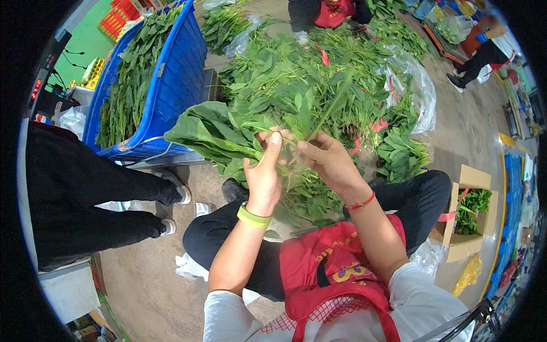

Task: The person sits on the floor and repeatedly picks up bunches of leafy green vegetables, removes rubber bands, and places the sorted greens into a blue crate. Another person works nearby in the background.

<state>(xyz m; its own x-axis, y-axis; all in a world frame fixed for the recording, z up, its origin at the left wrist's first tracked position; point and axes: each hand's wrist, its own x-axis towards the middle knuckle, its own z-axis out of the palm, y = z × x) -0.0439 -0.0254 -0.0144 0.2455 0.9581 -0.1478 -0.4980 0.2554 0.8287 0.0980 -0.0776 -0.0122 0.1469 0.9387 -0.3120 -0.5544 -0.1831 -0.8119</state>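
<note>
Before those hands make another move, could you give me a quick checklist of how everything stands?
1. Left hand has a grip on the large-leaved greens: ok, leaves fan out to its left.
2. Right hand has a grip on the leafy sprig: ok, pinched by its stem.
3. Fingertips of the two hands apart: cannot tell, they overlap in this view.
4. Pile of greens near the hands: ok, spread just beyond them.
5. Floor by the left leg free of litter: not ok, white plastic lies there.
6. Room left in the blue crate: cannot tell, greens cover its inside.
</note>
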